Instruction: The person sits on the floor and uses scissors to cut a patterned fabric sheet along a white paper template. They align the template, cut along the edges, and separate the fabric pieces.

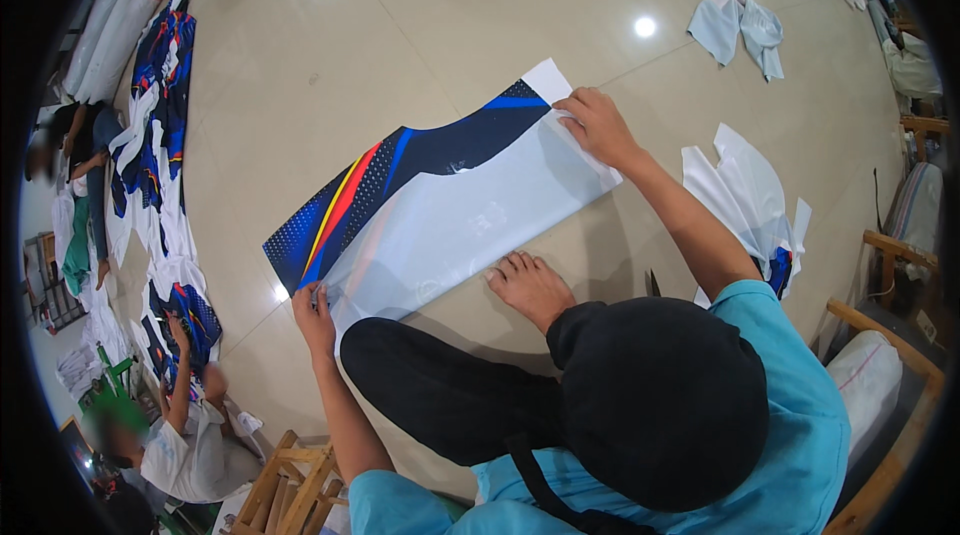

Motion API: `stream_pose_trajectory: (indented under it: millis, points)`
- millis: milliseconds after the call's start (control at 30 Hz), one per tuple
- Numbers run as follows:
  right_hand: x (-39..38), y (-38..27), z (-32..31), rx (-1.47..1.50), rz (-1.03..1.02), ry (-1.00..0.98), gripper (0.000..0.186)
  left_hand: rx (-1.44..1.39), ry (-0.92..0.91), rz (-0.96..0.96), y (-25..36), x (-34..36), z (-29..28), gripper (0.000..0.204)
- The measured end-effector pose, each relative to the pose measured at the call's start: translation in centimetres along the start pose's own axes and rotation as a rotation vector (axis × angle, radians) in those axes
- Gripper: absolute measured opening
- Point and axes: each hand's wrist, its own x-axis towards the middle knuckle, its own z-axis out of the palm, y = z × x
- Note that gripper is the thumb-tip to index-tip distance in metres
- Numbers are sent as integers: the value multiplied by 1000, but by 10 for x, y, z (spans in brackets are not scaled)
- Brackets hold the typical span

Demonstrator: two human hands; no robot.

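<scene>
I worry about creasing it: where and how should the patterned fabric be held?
Probably pinch the patterned fabric by both ends, one hand from each side: it lies long and fairly flat, left hand near one end, right hand near the other.

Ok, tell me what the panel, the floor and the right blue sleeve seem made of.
Panel: probably thin synthetic fabric with a slight sheen; colour shows faintly through its pale layer. Floor: seemingly polished tile, glossy; lights reflect in it and straight joints cross it. Sleeve: likely cloth, matte; it shows no bright highlights, but the weave is too small to tell.
</scene>
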Motion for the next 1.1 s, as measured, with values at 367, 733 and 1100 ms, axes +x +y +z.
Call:
stream_pose_trajectory:
  millis: [367,733,1100]
  points:
    - [20,12,0,17,81,-154,11,36,57,116,8,-9,-8,10]
    - [8,9,0,-84,-71,-54,12,20,33,-12,26,-6,-11,10]
    - [15,9,-5,-61,-129,-88,8,30,69,68,14,-8,-11,8]
